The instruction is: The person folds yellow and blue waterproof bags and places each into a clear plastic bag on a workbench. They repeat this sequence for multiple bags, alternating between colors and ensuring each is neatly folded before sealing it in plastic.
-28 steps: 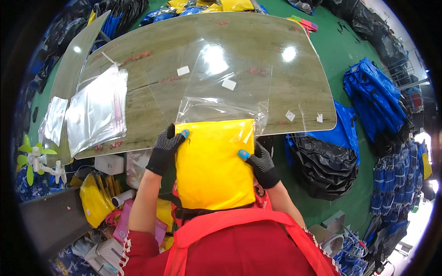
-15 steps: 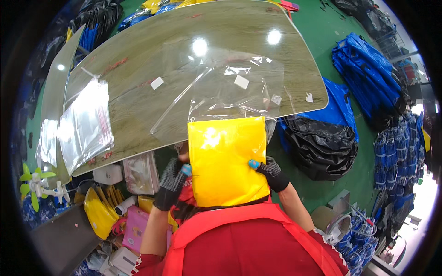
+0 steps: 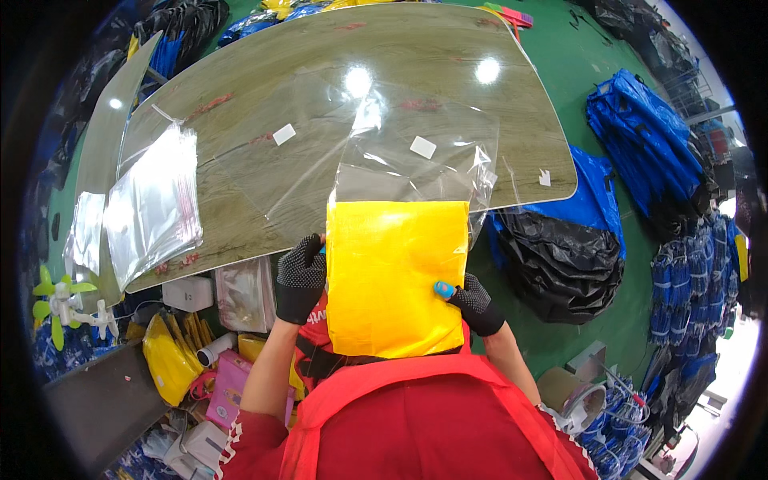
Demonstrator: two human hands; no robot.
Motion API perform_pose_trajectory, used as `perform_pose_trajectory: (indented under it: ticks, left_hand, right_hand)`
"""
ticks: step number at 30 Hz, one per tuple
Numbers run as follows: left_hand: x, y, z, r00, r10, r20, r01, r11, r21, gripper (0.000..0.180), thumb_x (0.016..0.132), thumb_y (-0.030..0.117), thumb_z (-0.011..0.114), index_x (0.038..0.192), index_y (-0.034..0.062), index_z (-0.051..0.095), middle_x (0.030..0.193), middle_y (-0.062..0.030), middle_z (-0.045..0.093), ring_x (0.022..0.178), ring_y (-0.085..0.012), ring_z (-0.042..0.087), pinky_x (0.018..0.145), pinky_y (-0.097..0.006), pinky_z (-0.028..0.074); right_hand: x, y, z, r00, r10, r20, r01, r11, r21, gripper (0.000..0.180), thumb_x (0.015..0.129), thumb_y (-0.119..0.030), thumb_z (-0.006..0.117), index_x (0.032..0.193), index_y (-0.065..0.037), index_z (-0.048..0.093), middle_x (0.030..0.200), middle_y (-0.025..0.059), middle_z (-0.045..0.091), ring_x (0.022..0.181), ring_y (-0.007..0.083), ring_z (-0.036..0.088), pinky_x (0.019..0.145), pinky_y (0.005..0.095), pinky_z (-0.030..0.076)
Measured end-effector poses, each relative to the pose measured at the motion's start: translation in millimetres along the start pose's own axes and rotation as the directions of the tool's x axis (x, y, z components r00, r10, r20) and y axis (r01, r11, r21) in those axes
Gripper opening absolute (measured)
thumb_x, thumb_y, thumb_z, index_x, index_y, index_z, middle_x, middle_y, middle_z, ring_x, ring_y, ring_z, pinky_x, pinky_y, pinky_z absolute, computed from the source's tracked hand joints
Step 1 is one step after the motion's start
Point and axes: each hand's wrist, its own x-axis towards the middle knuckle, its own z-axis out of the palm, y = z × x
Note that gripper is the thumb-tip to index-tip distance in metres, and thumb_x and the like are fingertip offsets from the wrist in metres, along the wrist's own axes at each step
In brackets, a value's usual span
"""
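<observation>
A folded yellow sheet (image 3: 396, 276), glossy and plastic-looking, is held upright in front of my body. Its far edge meets a clear plastic bag (image 3: 416, 172) lying at the table's near edge; I cannot tell how far it reaches inside. My left hand (image 3: 301, 280), in a black dotted glove, is closed at the sheet's left edge, its fingertips partly hidden there. On the right edge, my right hand (image 3: 478, 302) grips with its blue-tipped thumb on the front and the other fingers out of sight behind.
The wood-patterned table (image 3: 264, 88) carries a stack of clear bags (image 3: 156, 200) and small white labels (image 3: 284, 134). Black and blue bundles (image 3: 560, 256) lie on the floor at right. Left below the table are yellow packets (image 3: 170, 360) and a small green fan (image 3: 58, 308).
My left hand has slid up along the sheet's left edge, its fingers curling more. The sheet has turned slightly and its surface looks flatter. My right hand has stayed nearly in place.
</observation>
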Motion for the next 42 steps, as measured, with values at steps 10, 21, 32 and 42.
perform_pose_trajectory:
  ticks: [10,21,32,42]
  left_hand:
    - [-52.4,-14.7,-6.3,0.971,-0.233,0.051,0.230,0.859,-0.457,0.027,0.095,0.016,0.059,0.117,0.0009,0.061,0.111,-0.0131,0.067,0.098,-0.0202,0.065,0.087,-0.033,0.051]
    - [-82.3,16.7,-20.8,0.823,-0.080,0.562,0.337,0.865,-0.372,0.102,0.070,0.027,0.085,0.148,0.0064,0.023,0.145,-0.0123,0.041,0.135,-0.0224,0.038,0.110,-0.038,0.032]
    - [-54.4,30.5,-11.1,0.663,-0.462,0.589,0.708,0.644,-0.291,0.071,0.076,0.019,0.081,0.136,0.0019,0.047,0.127,-0.0095,0.059,0.112,-0.0201,0.058,0.095,-0.033,0.047]
    - [-35.8,46.0,-23.6,0.751,-0.152,0.642,0.526,0.726,-0.444,0.061,0.083,0.013,0.073,0.137,0.0028,0.045,0.127,-0.0076,0.058,0.110,-0.0215,0.058,0.100,-0.035,0.044]
  right_hand:
    - [-4.6,-17.9,-17.1,0.991,-0.133,-0.016,0.083,0.702,-0.707,0.046,0.093,-0.029,0.064,0.125,0.002,0.056,0.116,0.0105,0.064,0.103,0.0188,0.062,0.091,0.0320,0.048]
    - [-47.4,95.9,6.4,0.984,-0.177,0.001,0.177,0.984,0.006,0.086,0.082,-0.019,0.075,0.150,-0.006,0.025,0.150,0.0100,0.035,0.137,0.0213,0.034,0.112,0.0363,0.029]
    - [-44.3,59.2,22.5,0.965,-0.060,-0.255,0.056,0.998,-0.023,0.058,0.083,-0.023,0.077,0.130,0.000,0.052,0.118,0.0089,0.064,0.105,0.0190,0.062,0.093,0.0315,0.047]
    - [-16.0,-9.6,6.4,0.988,-0.115,-0.104,0.128,0.983,0.129,0.060,0.084,-0.018,0.074,0.135,0.000,0.048,0.127,0.0122,0.059,0.114,0.0210,0.058,0.097,0.0332,0.047]
